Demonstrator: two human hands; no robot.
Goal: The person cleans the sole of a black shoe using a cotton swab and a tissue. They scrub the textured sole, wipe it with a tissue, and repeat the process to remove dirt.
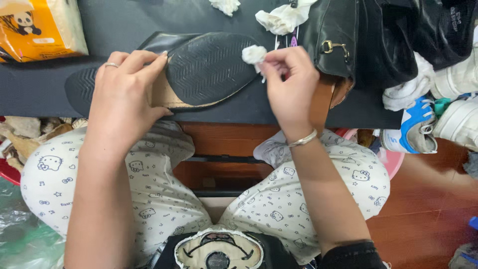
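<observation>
A black shoe (209, 67) lies sole-up on a dark table (40, 89), its toe pointing right. My left hand (124, 99) grips the shoe at its arch, fingers curled over the sole's edge, a ring on one finger. My right hand (289, 84) pinches a small wad of white tissue (254, 53) and presses it against the toe end of the sole. A silver bracelet sits on my right wrist.
A second black shoe with a gold buckle (333, 47) stands right of my right hand. Crumpled used tissues (281, 17) lie behind it. An orange tissue pack (40, 27) sits at the table's back left. White and blue sneakers (433, 119) pile up at right.
</observation>
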